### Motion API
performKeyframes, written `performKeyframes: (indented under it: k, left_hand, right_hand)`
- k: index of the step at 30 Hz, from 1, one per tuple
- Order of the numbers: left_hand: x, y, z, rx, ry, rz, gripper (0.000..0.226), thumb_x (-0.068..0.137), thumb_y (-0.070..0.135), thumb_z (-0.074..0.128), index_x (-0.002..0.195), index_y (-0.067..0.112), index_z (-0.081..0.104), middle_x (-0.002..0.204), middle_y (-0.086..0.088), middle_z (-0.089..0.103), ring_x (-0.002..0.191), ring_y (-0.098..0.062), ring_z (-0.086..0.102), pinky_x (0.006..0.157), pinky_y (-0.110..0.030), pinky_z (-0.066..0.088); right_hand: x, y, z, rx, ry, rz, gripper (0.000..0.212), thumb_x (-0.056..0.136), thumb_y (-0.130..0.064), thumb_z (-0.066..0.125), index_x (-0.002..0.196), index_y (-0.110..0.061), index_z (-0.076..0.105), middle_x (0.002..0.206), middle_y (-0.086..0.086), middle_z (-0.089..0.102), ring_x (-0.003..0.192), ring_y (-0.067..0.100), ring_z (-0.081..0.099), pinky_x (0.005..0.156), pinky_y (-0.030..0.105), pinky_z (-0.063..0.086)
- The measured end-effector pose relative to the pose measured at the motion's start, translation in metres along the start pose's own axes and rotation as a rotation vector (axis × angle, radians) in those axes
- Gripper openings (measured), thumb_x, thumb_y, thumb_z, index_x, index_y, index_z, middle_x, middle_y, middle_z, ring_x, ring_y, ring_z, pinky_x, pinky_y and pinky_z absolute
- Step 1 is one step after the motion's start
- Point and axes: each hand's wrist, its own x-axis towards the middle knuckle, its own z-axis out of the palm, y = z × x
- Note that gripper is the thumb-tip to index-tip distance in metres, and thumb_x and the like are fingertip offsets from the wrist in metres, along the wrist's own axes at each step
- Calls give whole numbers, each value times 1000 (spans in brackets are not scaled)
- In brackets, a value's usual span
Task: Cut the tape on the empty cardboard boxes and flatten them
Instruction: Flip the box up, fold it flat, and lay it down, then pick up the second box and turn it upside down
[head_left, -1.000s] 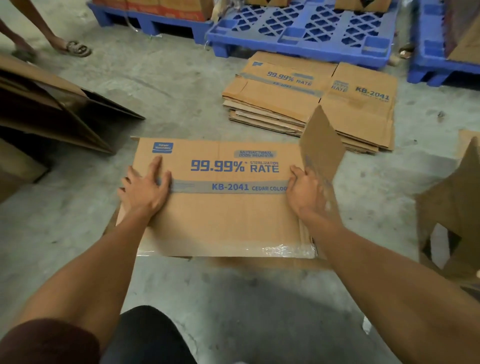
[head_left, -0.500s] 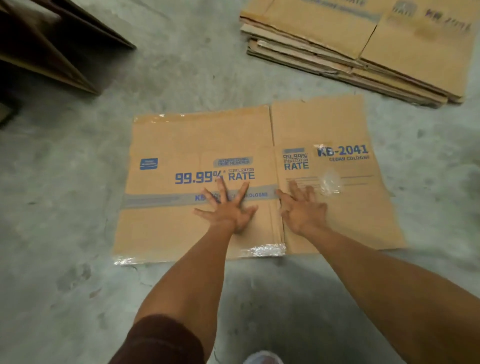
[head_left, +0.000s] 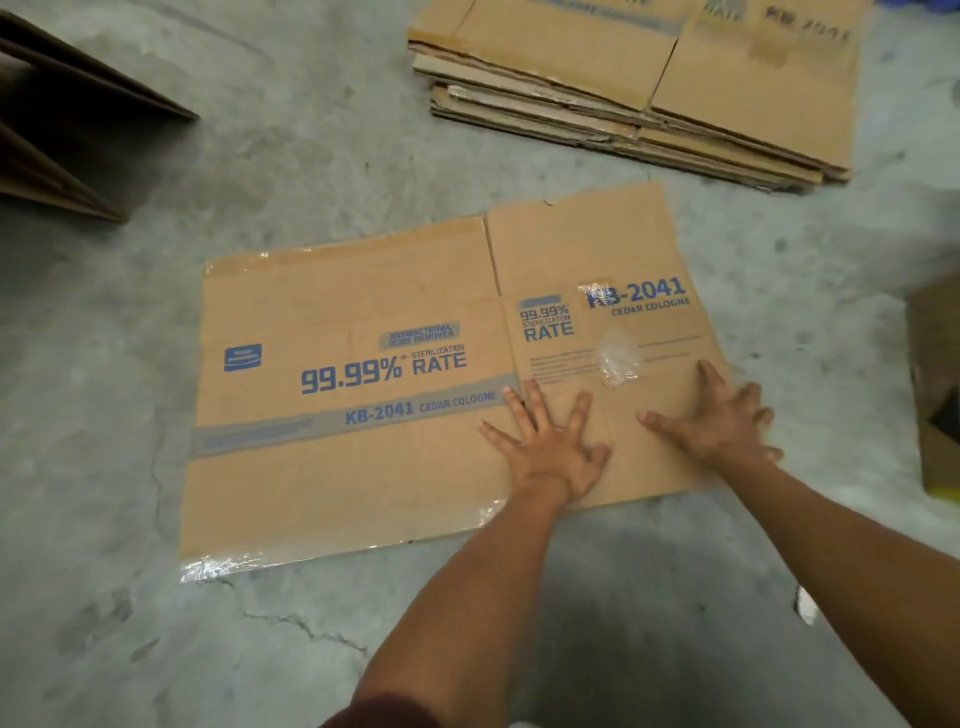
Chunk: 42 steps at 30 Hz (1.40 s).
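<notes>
A flattened cardboard box (head_left: 363, 395) is lying on a grey concrete floor (head_left: 104, 623), seen from above by the person working on it. The box is brown with blue print reading "99.99% RATE" and "KB-2041 CEDAR COLOGNE". It is showing two panels side by side, a wide one on the left and a narrower one on the right, joined at a crease. Strips of clear tape (head_left: 218, 566) are clinging to its near left edge, and a crumpled scrap of tape is sticking to the right panel.

Both hands are pressing down flat on the right panel, near its front edge. The left hand (head_left: 550, 447) is lying palm down just right of the crease, fingers spread wide and straight. The right hand (head_left: 722, 421) is lying palm down close to the panel's right edge, fingers also spread apart. Neither hand is gripping anything.

Beyond the box, at the upper right, a stack (head_left: 649, 93) of flattened boxes with the same print is sitting on the floor. At the upper left, part of another box (head_left: 62, 130) is showing in shadow.
</notes>
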Motion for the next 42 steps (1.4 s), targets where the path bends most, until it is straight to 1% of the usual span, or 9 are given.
performKeyframes:
  k: [4, 15, 22, 25, 30, 33, 35, 38, 42]
  left_hand:
    - [21, 2, -4, 84, 22, 19, 68, 89, 75, 20, 145, 57, -14, 151, -9, -43, 133, -47, -41, 87, -85, -14]
    - [39, -17, -42, 135, -78, 100, 59, 99, 55, 28, 143, 63, -9, 155, 5, -38, 141, -38, -35, 94, -85, 3]
    - [24, 26, -45, 122, -64, -18, 72, 96, 28, 43, 152, 43, 1, 162, -2, -22, 148, -36, -17, 104, -78, 12]
    - [22, 72, -38, 182, 95, 156, 73, 94, 37, 50, 155, 29, 10, 163, -7, -6, 150, -32, 0, 112, -64, 20]
    - [-2, 212, -12, -324, -28, 603, 91, 89, 47, 64, 157, 21, 10, 160, -8, 19, 147, -23, 21, 114, -25, 18]
    - [-35, 304, 13, -539, -108, 653, 109, 78, 64, 67, 157, 26, 3, 160, 4, 16, 146, -12, 19, 114, -25, 20]
    - [-51, 354, 25, -786, -13, 672, 98, 78, 65, 66, 155, 30, 16, 151, 16, 27, 138, -1, 30, 111, -21, 27]
    - [-54, 418, 39, -1186, 147, 502, 67, 85, 59, 57, 142, 28, 42, 130, 14, 58, 117, -2, 56, 105, -25, 43]
    - [-41, 429, 33, -1260, 266, 220, 43, 102, 42, 42, 132, 16, 57, 118, 7, 58, 113, -14, 55, 98, -25, 42]
  right_hand:
    - [-2, 16, 5, -31, 79, 12, 101, 58, -80, 66, 143, -49, 23, 144, 9, 28, 132, 37, 30, 98, 60, 36]
    - [-41, 9, 15, -41, -92, -105, 89, 68, -56, 78, 132, -22, 26, 130, 12, 32, 115, 37, 52, 89, 44, 47]
    - [-19, 50, -29, -150, -203, -336, 64, 81, -44, 71, 136, -33, 39, 135, 6, 39, 124, 29, 47, 99, 44, 44]
    - [2, 93, -66, 8, -131, -350, 48, 89, -39, 63, 134, -27, 51, 134, 8, 45, 123, 28, 50, 102, 37, 43]
    - [23, 208, -110, 457, 44, -190, 21, 91, -19, 63, 111, -17, 70, 113, 7, 70, 106, 23, 64, 91, 28, 48]
    - [23, 276, -122, 533, 10, -57, 22, 91, -9, 56, 95, -17, 77, 101, 4, 72, 100, 21, 65, 78, 24, 45]
    - [30, 313, -131, 567, 80, 67, 28, 90, -4, 50, 92, -15, 77, 102, 6, 72, 100, 25, 64, 79, 25, 45]
    - [45, 381, -152, 771, 353, 358, 30, 92, -6, 47, 116, -12, 65, 120, 12, 64, 112, 34, 58, 92, 33, 45]
    - [79, 446, -179, 1200, 633, 571, 59, 88, -9, 47, 146, -15, 35, 142, 12, 47, 125, 34, 49, 104, 36, 40]
